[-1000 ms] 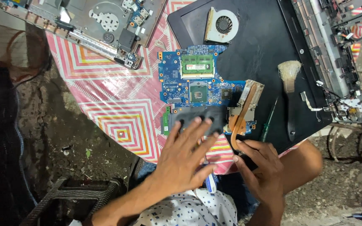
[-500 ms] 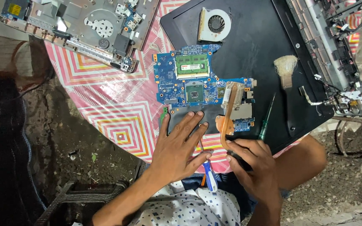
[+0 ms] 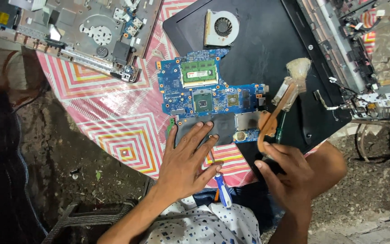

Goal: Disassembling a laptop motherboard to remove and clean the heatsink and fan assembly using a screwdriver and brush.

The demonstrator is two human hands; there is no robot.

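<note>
Head view looked straight down on the table (image 3: 113,108). Left hand (image 3: 187,161) lay flat, fingers spread, pressing the near edge of the blue motherboard (image 3: 204,97). Right hand (image 3: 285,174) was closed around the near end of the copper heat pipe (image 3: 276,113), which ran away from it, up and to the right, lifted beside the board's right edge over the black laptop lid (image 3: 258,54). A brush (image 3: 298,68) lay just past its far end. How the fingers gripped the pipe was hidden, and a blue-handled screwdriver (image 3: 223,192) was partly covered by the left hand.
</note>
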